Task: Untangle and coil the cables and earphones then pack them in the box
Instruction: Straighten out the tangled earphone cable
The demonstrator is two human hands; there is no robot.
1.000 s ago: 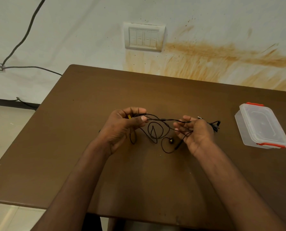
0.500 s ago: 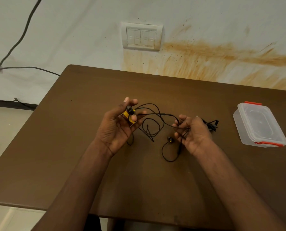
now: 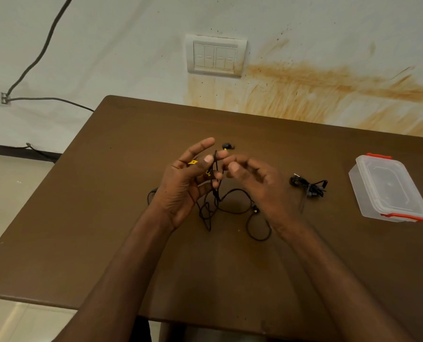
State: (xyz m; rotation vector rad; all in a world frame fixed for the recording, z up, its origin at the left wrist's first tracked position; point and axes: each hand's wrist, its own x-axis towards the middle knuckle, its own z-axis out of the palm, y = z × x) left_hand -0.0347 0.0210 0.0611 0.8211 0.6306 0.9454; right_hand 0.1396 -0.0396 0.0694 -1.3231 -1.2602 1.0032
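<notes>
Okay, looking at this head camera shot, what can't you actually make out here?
- Head view: whether the plastic box holds anything; its frosted lid blurs the inside.
- How the black earphone cable is knotted; the left hand covers part of it.
- Right hand: whether its grip touches the cable, since the fingers are blurred.
- The second black bundle is too small to tell cable from earphones.

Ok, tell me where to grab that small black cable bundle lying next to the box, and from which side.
Take the black cable bundle at its pinched middle, where the loops gather into a waist, rather than by a loose loop or the plug end. Come from above with the right hand, which is nearest, fingers closing across the waist. It lies flat on the table, clear of the plastic box, so nothing blocks a top approach.
</notes>
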